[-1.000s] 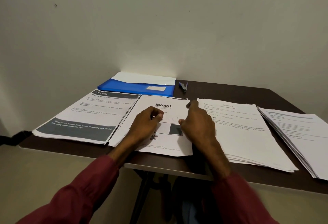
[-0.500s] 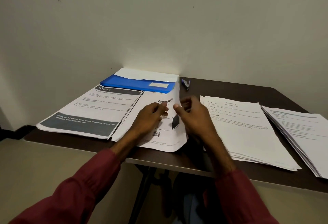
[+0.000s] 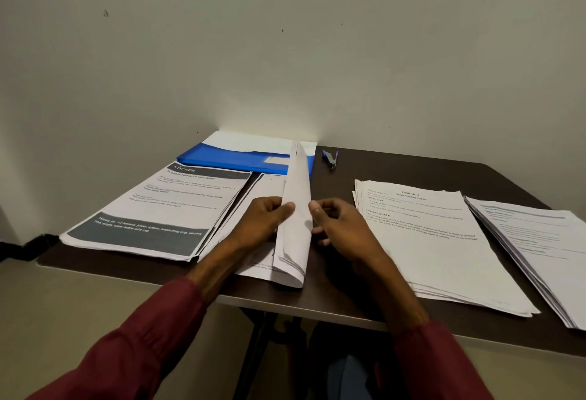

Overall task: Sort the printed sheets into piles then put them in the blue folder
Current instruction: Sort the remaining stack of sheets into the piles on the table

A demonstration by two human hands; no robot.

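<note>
Left hand (image 3: 266, 220) pinches upended sheaf (image 3: 296, 184) before blue folder (image 3: 231, 158); right hand (image 3: 339, 225) grip unclear. Risk: weak hold, sheaf splays into neighbouring pile (image 3: 158, 206).

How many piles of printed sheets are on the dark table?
4: grey-banded KITCHEN pile at left; middle pile, its right edge raised; white text pile right of centre; fanned pile at far right. Blue plastic folder may hide more.
</note>
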